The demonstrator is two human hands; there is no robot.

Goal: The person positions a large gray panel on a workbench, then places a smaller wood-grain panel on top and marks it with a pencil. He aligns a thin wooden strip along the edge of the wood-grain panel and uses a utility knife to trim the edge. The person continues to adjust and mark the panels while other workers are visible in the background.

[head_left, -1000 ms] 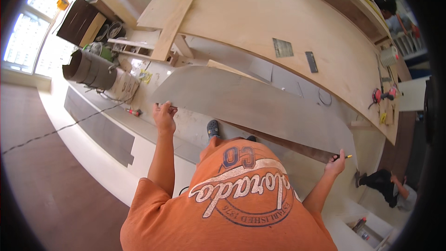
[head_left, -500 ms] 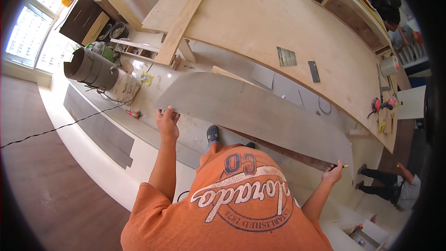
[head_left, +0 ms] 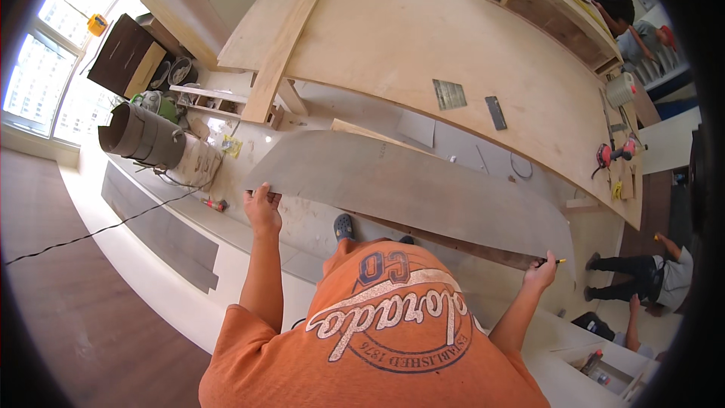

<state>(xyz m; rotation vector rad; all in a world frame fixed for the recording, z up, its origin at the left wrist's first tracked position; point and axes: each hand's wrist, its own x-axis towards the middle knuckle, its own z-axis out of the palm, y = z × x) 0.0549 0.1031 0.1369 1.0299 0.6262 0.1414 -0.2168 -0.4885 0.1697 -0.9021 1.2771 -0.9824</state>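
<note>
1. Sheet (head_left: 415, 190), long, thin and grey, hides part of the floor (head_left: 306, 219) and some of the pale wooden strip (head_left: 377, 136) beyond its far edge.
2. Brown band (head_left: 453, 239) shows along the near edge; you cannot tell whether it is the underside or a separate piece.
3. Your left shoe (head_left: 343, 227) is plain to see, but your right shoe (head_left: 407, 240) barely shows past your orange shirt (head_left: 400, 325).
4. Dark rim cuts into the surroundings at the far right, near a co-worker (head_left: 649, 276) in dark trousers.
5. Your left hand (head_left: 262, 210) pinches the near edge close to its left end, thumb on top; the fingertips underneath are hidden.
6. Your right hand (head_left: 539, 272) grips that edge toward the other end, with a slim yellow-tipped tool (head_left: 560, 261) jutting from the fingers; their exact hold on it is hard to make out.
7. Between your hands, the grey piece spans sideways, its body reaching away from your fingers toward the plywood worktop (head_left: 362, 30).
</note>
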